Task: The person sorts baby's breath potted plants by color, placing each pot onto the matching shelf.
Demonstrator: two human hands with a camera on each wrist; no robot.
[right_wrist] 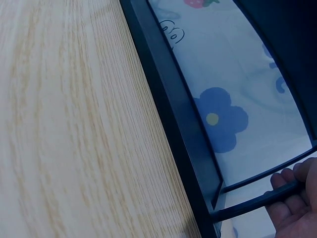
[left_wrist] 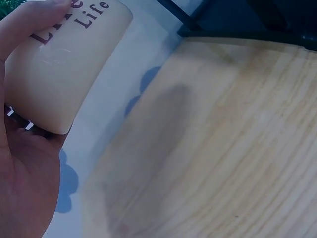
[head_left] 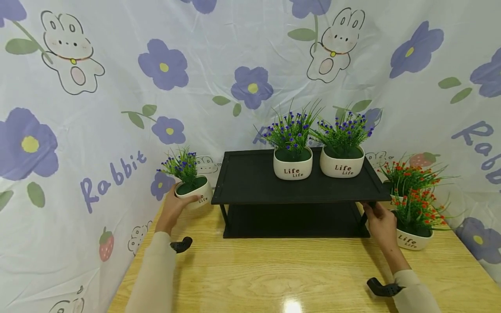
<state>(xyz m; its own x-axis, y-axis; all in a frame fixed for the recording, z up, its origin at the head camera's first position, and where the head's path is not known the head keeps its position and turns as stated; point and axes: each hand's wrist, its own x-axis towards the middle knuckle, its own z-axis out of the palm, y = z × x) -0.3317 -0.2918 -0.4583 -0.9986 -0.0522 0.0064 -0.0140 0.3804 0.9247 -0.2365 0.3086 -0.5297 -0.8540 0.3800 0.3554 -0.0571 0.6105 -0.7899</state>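
Flower pot (head_left: 191,184) beside black shelf (head_left: 246,178)

Flower pot, purple blooms — gripped between thumb and fingers of the left grip (head_left: 174,211), just left of the shelf. Right grip (head_left: 381,226): curled round a shelf post (right_wrist: 247,207), right end. On the shelf: two more purple plants (head_left: 292,167). On the surface (head_left: 274,269), far right: two red plants (head_left: 415,230). Step in hand, apparently: moving the pot, shelf steadied. Next move probably calls for — a level lift onto the shelf's left end.
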